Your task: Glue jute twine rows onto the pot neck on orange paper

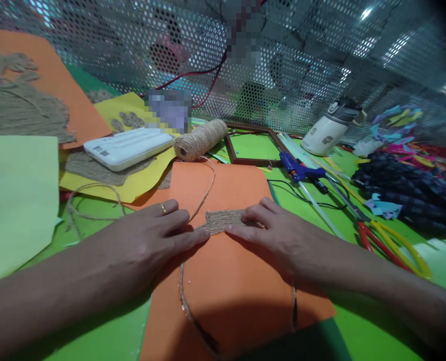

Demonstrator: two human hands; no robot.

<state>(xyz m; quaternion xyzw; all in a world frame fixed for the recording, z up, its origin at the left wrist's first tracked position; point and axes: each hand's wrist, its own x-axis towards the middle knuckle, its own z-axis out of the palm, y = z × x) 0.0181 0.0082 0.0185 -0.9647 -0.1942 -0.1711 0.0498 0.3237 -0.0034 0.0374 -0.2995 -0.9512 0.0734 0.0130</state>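
A small patch of jute twine (225,219), laid in close rows, lies on an orange sheet (223,188) in front of me. At its left end, my left hand (158,230) presses with the thumb; its fingers are curled in where the strand from the spool enters. My right hand (273,225) grips the patch's right end between thumb and bent fingers. The spool of jute twine (200,139) lies on its side behind the sheet. A loose length of twine (185,301) curves across the sheet's near part, partly in shadow.
Right of the sheet are a blue glue gun (300,169), scissors (394,245) with red and yellow handles, and a white bottle (330,128). A brown frame (245,161) lies behind. At left are a white power bank (128,147) and coloured sheets with twine shapes (19,108).
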